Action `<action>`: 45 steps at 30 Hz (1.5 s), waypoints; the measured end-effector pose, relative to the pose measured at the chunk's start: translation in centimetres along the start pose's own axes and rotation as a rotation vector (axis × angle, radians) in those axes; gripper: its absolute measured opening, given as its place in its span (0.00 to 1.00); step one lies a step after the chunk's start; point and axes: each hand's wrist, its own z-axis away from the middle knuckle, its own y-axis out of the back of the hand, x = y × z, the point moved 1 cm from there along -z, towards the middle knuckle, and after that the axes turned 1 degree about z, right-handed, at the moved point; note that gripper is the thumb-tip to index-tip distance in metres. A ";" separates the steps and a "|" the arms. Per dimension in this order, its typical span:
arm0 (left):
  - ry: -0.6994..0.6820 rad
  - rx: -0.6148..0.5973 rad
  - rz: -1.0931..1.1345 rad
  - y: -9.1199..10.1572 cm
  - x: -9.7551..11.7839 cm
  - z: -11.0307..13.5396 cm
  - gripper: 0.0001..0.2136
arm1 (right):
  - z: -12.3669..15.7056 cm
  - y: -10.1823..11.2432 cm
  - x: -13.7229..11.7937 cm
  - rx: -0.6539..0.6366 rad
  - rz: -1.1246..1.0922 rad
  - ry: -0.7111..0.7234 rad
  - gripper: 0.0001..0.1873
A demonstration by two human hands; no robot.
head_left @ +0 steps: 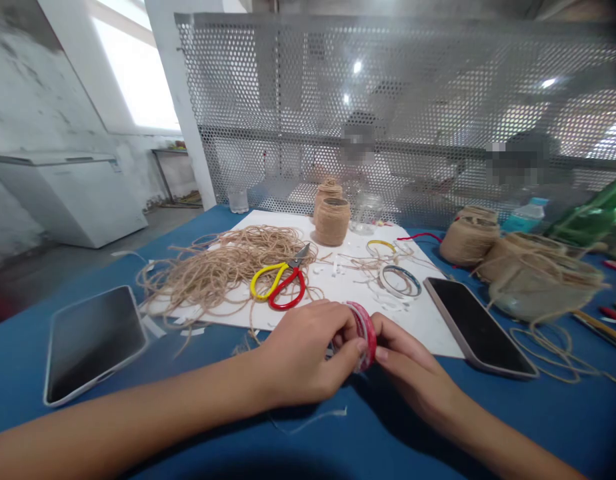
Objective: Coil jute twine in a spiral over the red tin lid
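Straight up at 12 o'clock, the perforated metal panel (308, 100) spans the view, two blurred people behind it. Swing to 10 o'clock: a white chest freezer (88, 200) on the grey floor, a bright window (133, 80) above. Down to the blue tabletop (578, 413), filling the foreground! A white sheet (433, 327) lies on it, and at 10 o'clock from the hands a great tangle of twine (208, 267) spills across it.

Now the centre: left hand (311, 353) and right hand (408, 353), fingers and thumbs pinching a red ring (370, 337) from opposite sides. A dark-screened device (95, 343) lies at 9 o'clock, a phone (481, 327) near 3; a twine-wrapped jar (333, 223) stands upright at 12. Scissors (291, 273), yellow and red, rest by the twine at 11. Smallest now: that red ring, held upright above the tabletop, a blue-edged ring (384, 280) lying at 1 o'clock.
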 end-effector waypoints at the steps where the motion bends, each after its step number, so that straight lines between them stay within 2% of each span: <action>1: 0.004 -0.012 0.012 0.0 0.0 0.0 0.06 | 0.0 0.0 0.0 -0.004 -0.017 -0.004 0.07; 9: 0.055 -0.050 0.153 0.2 -0.2 -0.4 0.08 | 0.1 -0.1 -0.4 -0.032 -0.064 -0.008 0.06; 17: 0.063 -0.009 0.112 0.2 -0.1 -0.4 0.09 | 0.2 0.2 -0.1 -0.027 -0.051 0.001 0.06; 24: 0.121 -0.026 0.110 0.2 -0.1 -0.6 0.06 | 0.0 0.2 0.0 -0.019 0.008 0.006 0.06; 31: 0.091 0.018 -0.087 -0.2 -0.5 -0.2 0.04 | 0.1 0.2 -0.1 0.001 0.116 -0.003 0.07; 36: 0.009 0.079 -0.332 0.4 -1.5 -0.7 0.05 | -0.1 0.1 -0.4 0.037 -0.018 -0.019 0.07; 41: 0.127 0.091 -0.642 2.5 -4.0 -1.9 0.07 | -0.4 -0.3 -1.8 0.052 -0.241 -0.072 0.07; 45: 0.231 0.075 -0.710 4.1 -5.9 -2.5 0.07 | -0.3 -0.4 -2.6 0.065 -0.308 -0.064 0.06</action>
